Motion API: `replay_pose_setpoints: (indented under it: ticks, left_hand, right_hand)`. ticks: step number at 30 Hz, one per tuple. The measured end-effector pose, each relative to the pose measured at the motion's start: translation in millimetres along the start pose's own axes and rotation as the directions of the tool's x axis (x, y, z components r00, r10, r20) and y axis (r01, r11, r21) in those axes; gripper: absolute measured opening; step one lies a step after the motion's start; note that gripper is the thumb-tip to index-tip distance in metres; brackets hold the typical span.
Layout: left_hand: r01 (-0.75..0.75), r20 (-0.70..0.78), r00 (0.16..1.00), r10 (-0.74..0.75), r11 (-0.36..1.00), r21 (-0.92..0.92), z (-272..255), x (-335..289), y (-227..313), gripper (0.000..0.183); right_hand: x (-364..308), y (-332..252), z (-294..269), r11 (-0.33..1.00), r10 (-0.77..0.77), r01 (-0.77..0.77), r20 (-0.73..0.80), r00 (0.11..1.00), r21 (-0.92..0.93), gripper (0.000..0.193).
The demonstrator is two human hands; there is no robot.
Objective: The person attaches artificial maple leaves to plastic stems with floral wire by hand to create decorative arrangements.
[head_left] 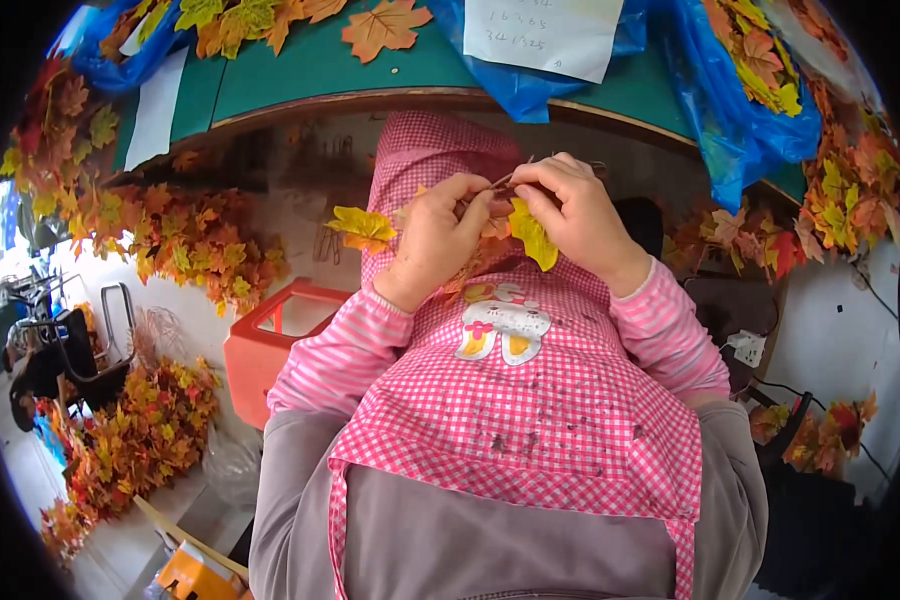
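Over my lap, both hands are pinched close together on a thin brown stem point(503, 184) of artificial autumn leaves. My left hand point(435, 235) has thumb and forefinger closed on it from the left. From the other side my right hand point(582, 215) grips it, fingers curled. A yellow leaf point(535, 238) hangs below the right fingers, and a yellow-orange leaf point(363, 229) sticks out past the left hand. More orange leaves show between the hands, partly hidden by them. Beneath lies my pink checked apron point(530, 400) with a cartoon patch.
A green table point(300, 58) spans the far side, with an orange leaf point(386, 30), a handwritten paper point(540, 35) and a blue plastic bag point(740, 130). Leaf garlands point(170, 240) hang along its edge. At left stand a red plastic stool point(255, 350) and a leaf heap point(140, 430).
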State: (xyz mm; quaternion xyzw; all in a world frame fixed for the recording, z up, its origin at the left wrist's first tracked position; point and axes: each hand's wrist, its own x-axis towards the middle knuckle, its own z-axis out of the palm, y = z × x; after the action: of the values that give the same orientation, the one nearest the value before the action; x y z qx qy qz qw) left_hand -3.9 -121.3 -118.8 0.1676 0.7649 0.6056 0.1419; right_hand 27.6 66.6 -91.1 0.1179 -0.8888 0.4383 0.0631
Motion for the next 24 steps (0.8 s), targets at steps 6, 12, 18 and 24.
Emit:
replay_pose_setpoints:
  ticks: [6, 12, 18, 24]
  left_hand:
    - [-0.046, -0.049, 0.998, 0.041, 0.994, -0.097, 2, -3, -15, 0.01]
    - [-0.007, -0.023, 1.0, 0.005, 0.997, -0.074, -2, -2, -10, 0.01]
    - [-0.028, 0.017, 0.999, 0.029, 0.998, -0.053, -1, -1, -11, 0.01]
    - [-0.008, 0.013, 1.0, 0.009, 0.997, -0.079, 0, 0, -6, 0.009]
  right_hand:
    - [-4, 5, 11, 0.998, 0.042, -0.044, -0.054, 0.998, -0.045, 0.009]
    - [-3, 8, 10, 0.997, 0.032, -0.033, -0.023, 0.999, -0.074, 0.009]
    - [-2, 8, 11, 0.99, -0.062, 0.056, -0.043, 0.997, -0.132, 0.012]
    - [-1, 10, 6, 0.99, -0.048, 0.041, -0.046, 0.998, -0.136, 0.008]
